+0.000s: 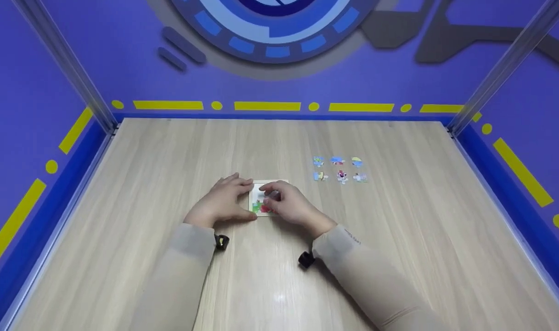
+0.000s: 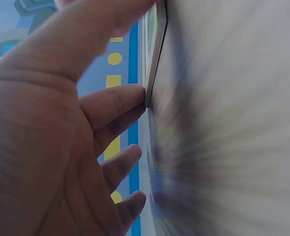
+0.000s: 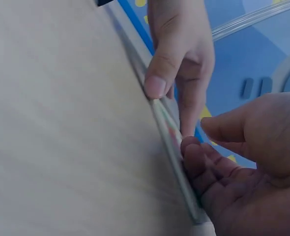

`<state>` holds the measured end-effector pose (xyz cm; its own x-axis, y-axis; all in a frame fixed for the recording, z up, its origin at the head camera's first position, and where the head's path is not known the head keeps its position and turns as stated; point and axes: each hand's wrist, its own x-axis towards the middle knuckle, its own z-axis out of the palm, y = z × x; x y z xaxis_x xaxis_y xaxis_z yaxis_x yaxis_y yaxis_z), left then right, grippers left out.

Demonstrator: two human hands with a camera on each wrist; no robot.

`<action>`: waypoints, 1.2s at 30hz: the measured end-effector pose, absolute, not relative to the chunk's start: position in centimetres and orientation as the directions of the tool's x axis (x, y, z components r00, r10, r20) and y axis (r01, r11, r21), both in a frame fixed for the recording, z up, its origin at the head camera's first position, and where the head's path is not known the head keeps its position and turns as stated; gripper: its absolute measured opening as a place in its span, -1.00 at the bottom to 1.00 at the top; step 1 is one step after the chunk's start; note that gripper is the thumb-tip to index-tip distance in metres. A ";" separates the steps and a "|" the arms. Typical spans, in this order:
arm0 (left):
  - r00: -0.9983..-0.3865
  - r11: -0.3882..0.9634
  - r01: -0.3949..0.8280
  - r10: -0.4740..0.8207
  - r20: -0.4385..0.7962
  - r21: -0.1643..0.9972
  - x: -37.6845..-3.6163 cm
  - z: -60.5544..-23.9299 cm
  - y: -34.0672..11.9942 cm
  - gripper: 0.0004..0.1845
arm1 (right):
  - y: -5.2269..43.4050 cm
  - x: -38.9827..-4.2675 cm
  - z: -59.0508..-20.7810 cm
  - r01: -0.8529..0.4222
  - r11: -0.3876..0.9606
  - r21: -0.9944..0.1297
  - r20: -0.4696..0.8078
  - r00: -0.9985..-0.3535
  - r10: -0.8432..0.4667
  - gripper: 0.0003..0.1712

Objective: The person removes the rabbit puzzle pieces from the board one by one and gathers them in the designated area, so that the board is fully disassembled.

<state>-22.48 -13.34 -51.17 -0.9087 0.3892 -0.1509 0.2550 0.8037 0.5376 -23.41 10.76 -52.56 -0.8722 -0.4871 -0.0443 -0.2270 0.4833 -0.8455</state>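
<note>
A small white puzzle board (image 1: 261, 209) with green and red picture parts lies flat on the wooden table (image 1: 398, 239), near its middle. My left hand (image 1: 245, 198) lies beside the board's left edge; its index fingertip touches that thin edge (image 2: 152, 73) and the thumb (image 3: 157, 81) presses near a corner. My right hand (image 1: 274, 193) covers the board's right half. Its bent fingertips (image 3: 191, 147) rest on the board's surface (image 3: 170, 140), thumb held apart. Whether a piece lies under them is hidden.
Several loose coloured puzzle pieces (image 1: 339, 168) lie in two neat rows to the right of the board. Blue walls with yellow markings and metal corner posts (image 1: 499, 69) close the table on three sides. Black wrist cameras (image 1: 306, 260) sit on both sleeves.
</note>
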 end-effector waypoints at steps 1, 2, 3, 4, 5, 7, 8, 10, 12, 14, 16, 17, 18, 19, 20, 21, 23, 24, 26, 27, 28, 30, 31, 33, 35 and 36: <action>-0.908 0.802 0.263 0.394 -0.144 0.536 -22.5 -51.2 -13.3 0.07 | 10.7 -23.4 -52.8 -0.252 0.505 -0.826 -0.034 -0.870 -0.491 -0.54; -0.907 0.801 0.269 0.398 -0.140 0.535 -22.5 -51.2 -13.3 0.07 | 10.8 -23.4 -52.9 -0.274 0.524 -0.807 -0.028 -0.868 -0.496 -0.52; -0.906 0.800 0.274 0.401 -0.136 0.533 -22.5 -51.2 -13.3 0.07 | 10.7 -23.5 -53.0 -0.293 0.541 -0.789 -0.025 -0.864 -0.504 -0.50; -0.904 0.800 0.280 0.405 -0.134 0.531 -22.5 -51.3 -13.3 0.07 | 10.7 -23.5 -53.1 -0.307 0.555 -0.773 -0.027 -0.858 -0.513 -0.48; -0.904 0.800 0.279 0.405 -0.136 0.531 -22.5 -51.3 -13.3 0.07 | 10.7 -23.5 -53.2 -0.326 0.563 -0.759 -0.023 -0.851 -0.525 -0.46; -0.903 0.800 0.273 0.404 -0.144 0.534 -22.4 -51.3 -13.2 0.08 | 10.7 -23.4 -53.2 -0.356 0.572 -0.739 -0.021 -0.837 -0.547 -0.47; -0.903 0.800 0.271 0.404 -0.147 0.535 -22.4 -51.3 -13.2 0.08 | 10.7 -23.4 -53.2 -0.368 0.577 -0.729 -0.023 -0.830 -0.558 -0.48; -0.902 0.800 0.268 0.404 -0.152 0.537 -22.4 -51.3 -13.1 0.08 | 10.7 -23.2 -53.0 -0.393 0.586 -0.709 -0.025 -0.816 -0.577 -0.53; -0.902 0.802 0.267 0.403 -0.154 0.535 -22.4 -51.2 -13.1 0.07 | 10.7 -23.1 -52.8 -0.409 0.589 -0.697 -0.026 -0.806 -0.591 -0.58; -0.901 0.805 0.273 0.406 -0.153 0.527 -22.5 -51.2 -13.1 0.06 | 10.6 -23.0 -52.7 -0.415 0.595 -0.688 -0.033 -0.801 -0.597 -0.61; -0.900 0.805 0.279 0.410 -0.151 0.524 -22.6 -51.1 -13.1 0.05 | 10.6 -23.1 -52.6 -0.418 0.600 -0.682 -0.033 -0.802 -0.597 -0.62; -0.899 0.805 0.283 0.412 -0.148 0.521 -22.7 -51.1 -13.1 0.05 | 10.6 -23.1 -52.6 -0.418 0.605 -0.678 -0.034 -0.804 -0.594 -0.63; -0.898 0.805 0.286 0.414 -0.147 0.519 -22.7 -51.1 -13.0 0.05 | 10.6 -23.1 -52.6 -0.417 0.609 -0.675 -0.036 -0.805 -0.592 -0.63; -0.898 0.805 0.288 0.416 -0.147 0.519 -22.7 -51.1 -13.0 0.05 | 10.6 -23.2 -52.6 -0.417 0.612 -0.672 -0.037 -0.806 -0.591 -0.63; -0.898 0.806 0.290 0.416 -0.145 0.516 -22.7 -51.1 -13.0 0.05 | 10.6 -23.2 -52.6 -0.415 0.615 -0.671 -0.042 -0.807 -0.590 -0.63; -0.898 0.807 0.290 0.416 -0.146 0.515 -22.7 -51.1 -13.0 0.05 | 10.6 -23.3 -52.6 -0.415 0.616 -0.670 -0.044 -0.806 -0.590 -0.63; -0.899 0.810 0.290 0.413 -0.146 0.510 -22.7 -51.1 -13.0 0.06 | 10.6 -23.3 -52.6 -0.413 0.617 -0.670 -0.048 -0.805 -0.592 -0.64; -0.899 0.810 0.290 0.413 -0.145 0.510 -22.7 -51.1 -13.0 0.06 | 10.5 -23.4 -52.6 -0.411 0.614 -0.674 -0.049 -0.804 -0.592 -0.64; -0.901 0.811 0.291 0.411 -0.141 0.509 -22.7 -51.1 -13.1 0.06 | 10.5 -23.4 -52.6 -0.406 0.609 -0.681 -0.046 -0.806 -0.590 -0.65; -0.901 0.810 0.291 0.411 -0.140 0.510 -22.6 -51.0 -13.1 0.05 | 10.5 -23.4 -52.6 -0.404 0.605 -0.686 -0.044 -0.808 -0.588 -0.65; -0.901 0.809 0.290 0.411 -0.139 0.511 -22.6 -51.0 -13.1 0.05 | 10.5 -23.4 -52.6 -0.398 0.599 -0.695 -0.043 -0.809 -0.587 -0.65; -0.902 0.810 0.285 0.408 -0.142 0.513 -22.6 -51.0 -13.1 0.06 | 10.5 -23.3 -52.5 -0.390 0.585 -0.711 -0.038 -0.810 -0.586 -0.65; -0.902 0.811 0.283 0.406 -0.144 0.513 -22.6 -51.0 -13.1 0.06 | 10.5 -23.3 -52.6 -0.389 0.579 -0.716 -0.034 -0.810 -0.586 -0.65; -0.903 0.813 0.278 0.403 -0.149 0.512 -22.6 -51.0 -13.2 0.06 | 10.4 -23.1 -52.6 -0.384 0.568 -0.728 -0.030 -0.810 -0.586 -0.64; -0.904 0.814 0.275 0.400 -0.150 0.511 -22.6 -51.1 -13.2 0.06 | 10.3 -23.0 -52.7 -0.385 0.563 -0.731 -0.023 -0.811 -0.584 -0.64; -0.905 0.814 0.274 0.398 -0.149 0.511 -22.7 -51.1 -13.2 0.06 | 10.2 -23.0 -52.7 -0.388 0.561 -0.731 -0.018 -0.812 -0.584 -0.64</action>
<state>-22.65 -13.24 -51.14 -0.9053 0.3979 -0.1488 0.2739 0.8145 0.5115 -22.99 10.25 -52.72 -0.8116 -0.5840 -0.0178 -0.3877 0.5611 -0.7313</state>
